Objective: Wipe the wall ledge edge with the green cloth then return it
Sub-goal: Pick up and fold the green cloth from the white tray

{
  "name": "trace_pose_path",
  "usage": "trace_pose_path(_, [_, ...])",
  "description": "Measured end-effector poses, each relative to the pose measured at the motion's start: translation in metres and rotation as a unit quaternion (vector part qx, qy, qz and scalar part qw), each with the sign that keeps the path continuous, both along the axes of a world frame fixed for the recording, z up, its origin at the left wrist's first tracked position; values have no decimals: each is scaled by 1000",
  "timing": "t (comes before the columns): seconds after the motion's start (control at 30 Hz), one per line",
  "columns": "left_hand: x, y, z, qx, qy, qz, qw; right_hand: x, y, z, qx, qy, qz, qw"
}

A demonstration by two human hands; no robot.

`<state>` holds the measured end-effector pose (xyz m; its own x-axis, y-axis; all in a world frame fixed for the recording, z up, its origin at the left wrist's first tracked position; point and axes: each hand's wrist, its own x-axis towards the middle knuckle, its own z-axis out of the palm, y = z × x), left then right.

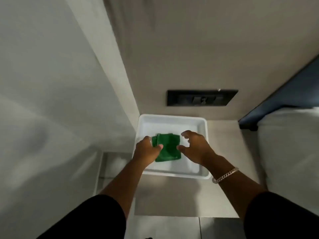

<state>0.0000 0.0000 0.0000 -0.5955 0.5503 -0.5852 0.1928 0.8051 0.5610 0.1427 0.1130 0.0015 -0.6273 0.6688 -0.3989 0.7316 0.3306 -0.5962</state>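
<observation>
A folded green cloth [168,147] lies in a white plastic tray [174,119] on a beige bedside surface in the corner. My left hand [146,150] rests on the cloth's left edge, thumb and fingers pinching its fold. My right hand [195,145] hovers over the tray just right of the cloth, fingers spread and curled, holding nothing; a chain bracelet sits on that wrist. The wall ledge edge [119,54] runs as a vertical corner strip above the tray's left side.
A black socket panel [202,98] is set in the beige wall behind the tray. A bed with white bedding [290,152] and a dark headboard [283,94] stands to the right. A grey-white wall [43,83] fills the left; tiled floor shows below.
</observation>
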Motion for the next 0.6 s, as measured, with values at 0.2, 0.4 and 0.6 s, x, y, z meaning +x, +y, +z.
trace_pose_path(0.2, [13, 13, -73, 35, 13, 106, 994, -24, -14, -76, -4, -8, -32, 999])
trace_pose_path(0.4, [11, 12, -97, 111, 0, 222, 969, -34, -9, -99, 5, 64, -93, 994])
trace_pose_path(0.6, [14, -14, -73, 172, -32, 251, 952, -29, -29, -69, -27, 156, -124, 980])
